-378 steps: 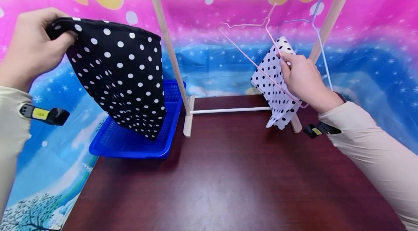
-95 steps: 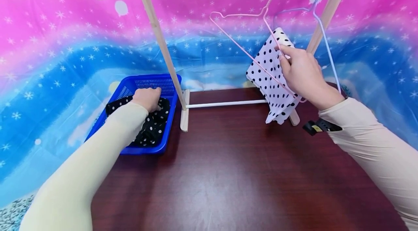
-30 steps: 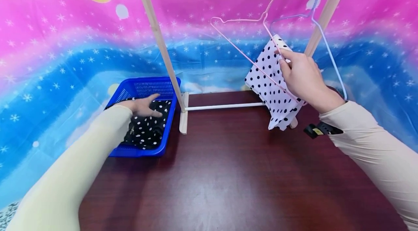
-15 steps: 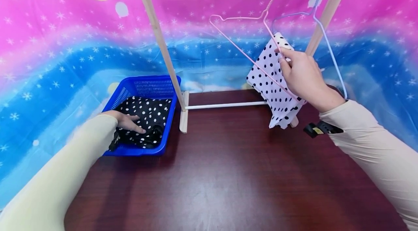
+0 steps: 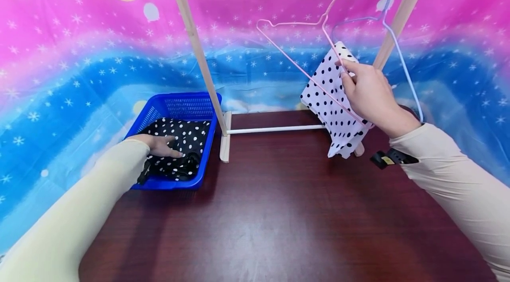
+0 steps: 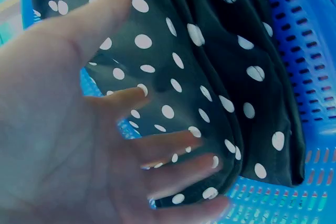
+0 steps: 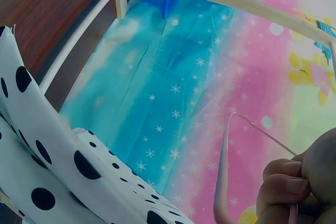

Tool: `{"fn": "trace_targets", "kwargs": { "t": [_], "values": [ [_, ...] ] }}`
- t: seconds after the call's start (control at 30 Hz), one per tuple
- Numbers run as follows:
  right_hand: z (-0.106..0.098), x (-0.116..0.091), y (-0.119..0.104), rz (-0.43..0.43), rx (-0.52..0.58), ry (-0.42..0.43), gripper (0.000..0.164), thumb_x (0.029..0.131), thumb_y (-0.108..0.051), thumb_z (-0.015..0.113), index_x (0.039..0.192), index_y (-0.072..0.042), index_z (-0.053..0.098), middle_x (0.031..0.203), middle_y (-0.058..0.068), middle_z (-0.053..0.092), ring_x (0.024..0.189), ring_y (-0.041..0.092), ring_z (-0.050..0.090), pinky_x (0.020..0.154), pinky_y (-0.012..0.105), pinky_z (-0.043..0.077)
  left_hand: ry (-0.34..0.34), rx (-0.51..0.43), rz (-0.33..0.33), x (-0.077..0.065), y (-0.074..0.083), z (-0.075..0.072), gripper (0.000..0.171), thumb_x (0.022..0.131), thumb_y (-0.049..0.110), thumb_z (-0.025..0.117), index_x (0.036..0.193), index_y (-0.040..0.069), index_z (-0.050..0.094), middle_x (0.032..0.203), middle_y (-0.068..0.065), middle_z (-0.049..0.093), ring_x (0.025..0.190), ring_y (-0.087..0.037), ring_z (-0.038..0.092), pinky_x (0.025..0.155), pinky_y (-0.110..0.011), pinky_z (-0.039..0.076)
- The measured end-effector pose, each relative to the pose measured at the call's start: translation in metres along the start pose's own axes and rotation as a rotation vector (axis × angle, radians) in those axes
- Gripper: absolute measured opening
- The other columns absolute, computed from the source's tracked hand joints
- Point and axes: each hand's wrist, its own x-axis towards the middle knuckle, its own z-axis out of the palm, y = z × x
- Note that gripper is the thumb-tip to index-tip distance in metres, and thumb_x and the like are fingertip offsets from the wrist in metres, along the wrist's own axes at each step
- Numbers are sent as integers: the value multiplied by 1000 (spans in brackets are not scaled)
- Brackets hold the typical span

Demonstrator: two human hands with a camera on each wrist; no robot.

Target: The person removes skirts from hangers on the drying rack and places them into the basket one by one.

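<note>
In the head view, a black cloth with white dots (image 5: pixel 191 133) lies in the blue basket (image 5: pixel 203 171) at the left. My left hand (image 5: pixel 161 145) is over it with fingers spread; the left wrist view shows the open palm (image 6: pixel 63 124) beside the cloth's folds (image 6: pixel 247 77). My right hand (image 5: pixel 368 91) pinches one side of a pink wire hanger (image 5: pixel 295 23), whose hook is at the rack's top bar. Behind that hanger hangs a white cloth with black dots (image 5: pixel 323 74), also large in the right wrist view. What holds the white cloth up is hidden.
A wooden rack (image 5: pixel 195 43) stands behind the dark brown table (image 5: pixel 259 211), its left post right beside the basket. A blue-violet hanger (image 5: pixel 405 66) hangs near the right post. A printed snowflake backdrop (image 5: pixel 99 69) surrounds the table.
The black cloth, earlier held up by my left hand, now lies in the basket. That hand has opened and shifted towards the basket's near left side. My right hand keeps its grip on the pink hanger.
</note>
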Motion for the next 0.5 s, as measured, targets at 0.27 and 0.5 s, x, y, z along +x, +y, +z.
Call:
{"fn": "trace_targets", "kwargs": {
  "t": [0.27,0.5],
  "values": [
    [0,0,1,4,9,1,44,106,-23,43,149,-17,52,54,5,43,41,18,40,36,33,31,80,33,128,5,23,8,102,95,53,60,162,15,-8,164,-33,12,149,-56,20,117,-70,25],
    [1,0,0,5,19,-11,43,106,-23,43,148,-18,52,55,5,43,41,17,40,36,32,31,12,55,64,11,28,18,115,89,65,62,161,15,-13,164,-34,14,151,-55,16,121,-68,20]
  ]
}}
